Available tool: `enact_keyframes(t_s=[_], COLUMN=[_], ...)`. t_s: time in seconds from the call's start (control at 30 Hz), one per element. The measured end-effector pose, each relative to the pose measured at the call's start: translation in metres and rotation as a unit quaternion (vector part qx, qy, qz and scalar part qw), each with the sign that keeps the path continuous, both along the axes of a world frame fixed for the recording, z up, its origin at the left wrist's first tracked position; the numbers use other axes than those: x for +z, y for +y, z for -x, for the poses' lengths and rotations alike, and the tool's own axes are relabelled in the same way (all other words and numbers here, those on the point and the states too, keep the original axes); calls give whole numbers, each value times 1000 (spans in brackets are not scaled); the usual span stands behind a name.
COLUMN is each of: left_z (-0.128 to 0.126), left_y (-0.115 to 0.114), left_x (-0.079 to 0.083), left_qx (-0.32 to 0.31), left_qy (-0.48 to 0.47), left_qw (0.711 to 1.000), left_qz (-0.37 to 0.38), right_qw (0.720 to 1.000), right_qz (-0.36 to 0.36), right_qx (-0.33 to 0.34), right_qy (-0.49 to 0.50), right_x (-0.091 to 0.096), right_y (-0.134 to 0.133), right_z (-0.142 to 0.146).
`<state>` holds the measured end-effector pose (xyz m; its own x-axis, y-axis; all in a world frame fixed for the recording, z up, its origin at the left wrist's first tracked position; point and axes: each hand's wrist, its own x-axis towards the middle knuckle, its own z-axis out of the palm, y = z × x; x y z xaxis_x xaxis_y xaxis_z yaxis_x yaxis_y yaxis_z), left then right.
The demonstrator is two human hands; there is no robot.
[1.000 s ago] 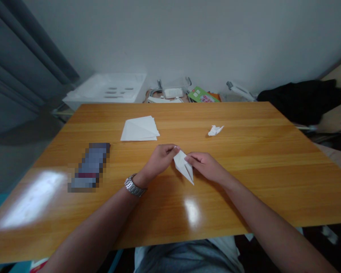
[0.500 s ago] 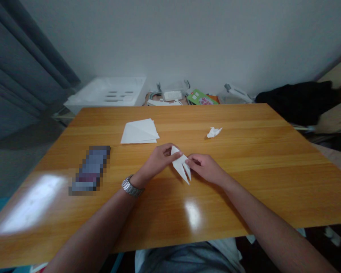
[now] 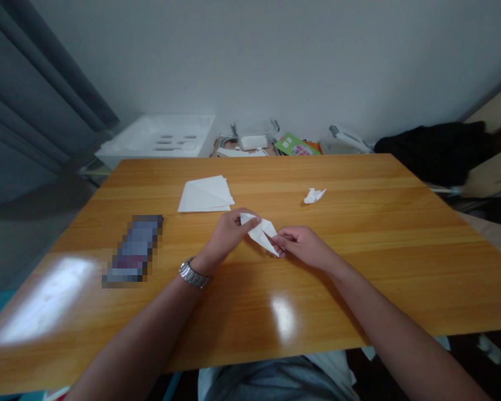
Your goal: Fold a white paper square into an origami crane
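Over the middle of the wooden table [image 3: 242,312] is a folded white paper [image 3: 259,235]. The left hand [image 3: 227,231], at its nine o'clock, clamps it, thumb uppermost; the right hand [image 3: 303,243], at four, touches its pointed end, though I cannot tell whether it pinches there. A paper stack [image 3: 204,195] lies at ten, a small creased paper [image 3: 314,196] at two, a pixelated device [image 3: 136,248] at nine.

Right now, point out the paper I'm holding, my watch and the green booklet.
Paper [image 3: 258,234], head view, folded middle.
Watch [image 3: 194,274], head view, metal band.
Green booklet [image 3: 293,145], head view, upper face.
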<state>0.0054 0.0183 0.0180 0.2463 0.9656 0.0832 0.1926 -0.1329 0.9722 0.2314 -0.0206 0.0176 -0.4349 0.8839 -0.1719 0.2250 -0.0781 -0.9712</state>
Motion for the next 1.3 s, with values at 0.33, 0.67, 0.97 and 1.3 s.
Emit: enact_keyframes(t_s=[0.33, 0.67, 0.97, 1.3], left_z=[0, 2, -7, -5], left_y=[2, 0, -7, -11], left_x=[-4, -5, -4, 2], left_qx=[10, -42, -90, -95], left_qy=[7, 57, 42, 19], left_qw=[1000, 998, 995, 995], left_qz=[-4, 2, 15, 35], right_qw=[1000, 997, 986, 991], right_qz=[-11, -64, -146, -123], right_qx=[-1, 19, -28, -28], right_qy=[-9, -46, -73, -36], right_x=[-3, -7, -13, -9], right_y=[3, 4, 5, 3], right_z=[-6, -8, -1, 1])
